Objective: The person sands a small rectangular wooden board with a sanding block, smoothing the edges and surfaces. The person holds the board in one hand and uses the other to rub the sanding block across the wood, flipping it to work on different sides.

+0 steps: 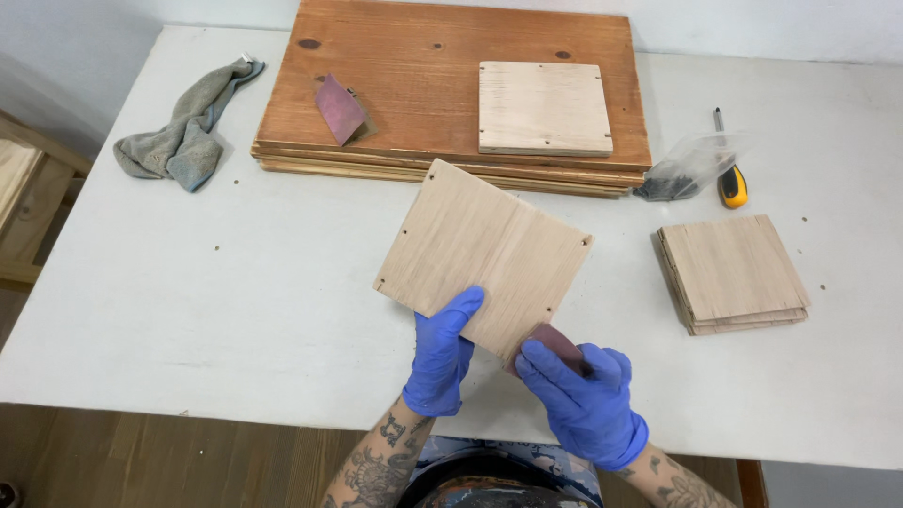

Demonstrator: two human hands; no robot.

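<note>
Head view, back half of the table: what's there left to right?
Crumpled grey cloth → purple-pink sandpaper scrap lying on the big reddish wooden boards → pale square plywood panel → clear plastic bag of dark small parts → yellow-handled screwdriver.

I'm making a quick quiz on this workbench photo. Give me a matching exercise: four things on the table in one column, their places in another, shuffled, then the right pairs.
Things:
1. grey rag
2. stack of small wood squares
3. yellow-handled tool
4. loose sheet of sandpaper

Places:
A. on the big brown board, left part
B. far left of the table
C. right side, nearer the person
D. right side, beside the plastic bag

Pairs: 1-B, 2-C, 3-D, 4-A
</note>
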